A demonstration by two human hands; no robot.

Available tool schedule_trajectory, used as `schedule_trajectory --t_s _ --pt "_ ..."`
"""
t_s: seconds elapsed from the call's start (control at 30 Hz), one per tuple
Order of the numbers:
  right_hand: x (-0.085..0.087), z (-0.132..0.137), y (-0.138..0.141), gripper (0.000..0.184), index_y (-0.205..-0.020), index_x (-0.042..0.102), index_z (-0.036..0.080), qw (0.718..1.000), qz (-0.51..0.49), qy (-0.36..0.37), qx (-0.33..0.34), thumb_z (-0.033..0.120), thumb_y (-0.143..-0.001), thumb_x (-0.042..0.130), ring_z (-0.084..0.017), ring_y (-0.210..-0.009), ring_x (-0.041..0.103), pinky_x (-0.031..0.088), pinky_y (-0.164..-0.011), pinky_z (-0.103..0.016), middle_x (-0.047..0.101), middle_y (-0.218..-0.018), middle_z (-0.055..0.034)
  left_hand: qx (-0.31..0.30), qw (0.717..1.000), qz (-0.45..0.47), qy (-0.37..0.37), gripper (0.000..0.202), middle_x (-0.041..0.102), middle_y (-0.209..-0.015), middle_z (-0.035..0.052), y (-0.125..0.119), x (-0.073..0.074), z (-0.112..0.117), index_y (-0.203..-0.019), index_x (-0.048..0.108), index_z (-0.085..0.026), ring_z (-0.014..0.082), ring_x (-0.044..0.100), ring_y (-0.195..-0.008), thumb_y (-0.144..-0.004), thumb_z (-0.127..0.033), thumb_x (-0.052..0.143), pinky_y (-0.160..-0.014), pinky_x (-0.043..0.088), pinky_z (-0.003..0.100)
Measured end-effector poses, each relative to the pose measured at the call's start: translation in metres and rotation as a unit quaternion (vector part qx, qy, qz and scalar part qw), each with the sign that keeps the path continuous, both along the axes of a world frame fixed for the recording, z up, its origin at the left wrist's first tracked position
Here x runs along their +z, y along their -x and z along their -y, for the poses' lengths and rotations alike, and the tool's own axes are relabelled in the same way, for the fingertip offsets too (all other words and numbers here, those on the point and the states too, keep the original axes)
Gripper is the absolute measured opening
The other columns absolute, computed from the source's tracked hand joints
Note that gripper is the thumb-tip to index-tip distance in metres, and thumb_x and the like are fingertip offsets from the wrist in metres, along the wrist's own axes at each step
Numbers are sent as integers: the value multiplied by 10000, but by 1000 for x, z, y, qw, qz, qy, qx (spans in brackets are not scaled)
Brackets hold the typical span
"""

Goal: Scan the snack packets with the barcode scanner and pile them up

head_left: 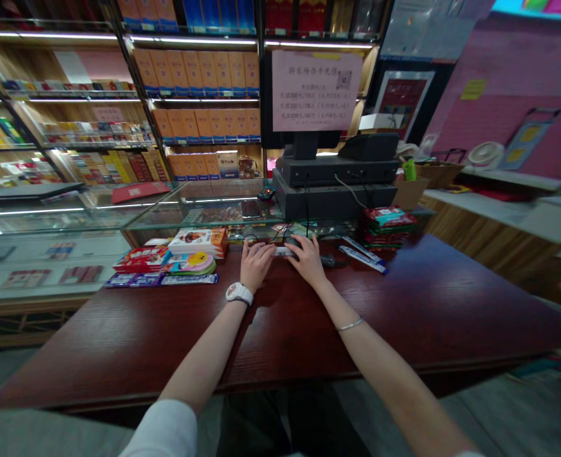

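White sleeve (161,431) on the left arm, nearest the camera. Both forearms reach forward and inward over a dark red wooden counter (428,298), elbows low and wrists converging. Left wrist: white watch (239,294). Right wrist: thin silver bracelet (349,325). Left hand (256,263): palm down, fingers curved and loosely spread, tips at or just beside a small pale device (283,251) lying between the hands at the counter's far edge. Right hand (309,259): palm down, fingers arched over the same spot, close by a dark rounded object (292,241), possibly a mouse. Neither hand is clenched; whether the fingers grip the device or only rest on it cannot be told. Black cables (261,240) run just behind the hands. Left of them: red box (141,258), orange box (197,242), round pink-and-yellow packet (190,263), blue strip packs (189,278). Right: blue-and-white sticks (362,255), stacked red-and-green packs (384,228). Beyond: glass display case (204,212), black terminal stand (335,184), printed price sign (316,89), shelves of orange boxes (209,82).
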State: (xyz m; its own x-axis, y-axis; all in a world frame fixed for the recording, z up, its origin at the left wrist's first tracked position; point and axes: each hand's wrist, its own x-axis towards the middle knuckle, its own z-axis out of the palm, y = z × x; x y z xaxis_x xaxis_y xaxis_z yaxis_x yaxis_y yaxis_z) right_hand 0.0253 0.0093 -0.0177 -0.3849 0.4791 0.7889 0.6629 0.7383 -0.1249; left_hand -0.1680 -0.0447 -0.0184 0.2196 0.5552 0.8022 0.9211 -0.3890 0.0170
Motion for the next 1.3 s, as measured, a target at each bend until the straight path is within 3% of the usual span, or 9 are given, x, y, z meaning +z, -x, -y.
schedule_trajectory --t_s 0.3,0.5,0.7,0.87,1.03,1.3 --pt "0 0 -1 246 -1134 701 259 1000 -9 5 -18 291 -923 579 -249 -1215 544 200 -1173 -585 626 -1277 -94 9 1000 -4 -4 289 724 -1183 6 6 2 1 -1215 649 -302 229 611 -1145 -952 -293 531 -1231 129 566" --pt "6 -6 -6 404 -1301 605 252 1000 -9 22 -20 345 -909 611 -256 -1267 515 219 -1179 -546 570 -1371 -106 19 1000 12 9 265 734 -1152 1 11 3 1 -1182 658 -299 226 620 -1123 -948 -287 535 -1240 97 559" --pt "8 -19 -46 546 -1406 498 275 998 27 60 4 402 -889 620 -270 -1338 460 251 -1162 -569 520 -1439 -101 48 997 57 9 251 738 -1126 27 19 4 -1 -1150 681 -298 233 623 -1102 -939 -305 544 -1226 135 571" --pt "-1 -28 -75 686 -1447 435 235 992 17 128 12 453 -840 670 -296 -1326 484 365 -1102 -540 522 -1434 -140 65 995 77 12 240 747 -1089 31 24 2 -5 -1127 693 -297 239 629 -1079 -924 -306 564 -1226 135 571" --pt "-16 -32 -67 726 -1443 430 215 979 74 185 35 448 -811 700 -308 -1340 475 381 -1092 -546 507 -1449 -151 74 994 83 8 238 743 -1097 30 25 3 -4 -1123 689 -288 239 625 -1073 -910 -297 585 -1225 142 561" --pt "-28 -31 -50 630 -1420 461 185 974 125 188 10 340 -844 663 -297 -1265 549 455 -1028 -492 557 -1402 -155 84 992 92 12 211 749 -1073 21 24 4 -3 -1095 690 -283 237 631 -1045 -907 -292 595 -1221 165 553"
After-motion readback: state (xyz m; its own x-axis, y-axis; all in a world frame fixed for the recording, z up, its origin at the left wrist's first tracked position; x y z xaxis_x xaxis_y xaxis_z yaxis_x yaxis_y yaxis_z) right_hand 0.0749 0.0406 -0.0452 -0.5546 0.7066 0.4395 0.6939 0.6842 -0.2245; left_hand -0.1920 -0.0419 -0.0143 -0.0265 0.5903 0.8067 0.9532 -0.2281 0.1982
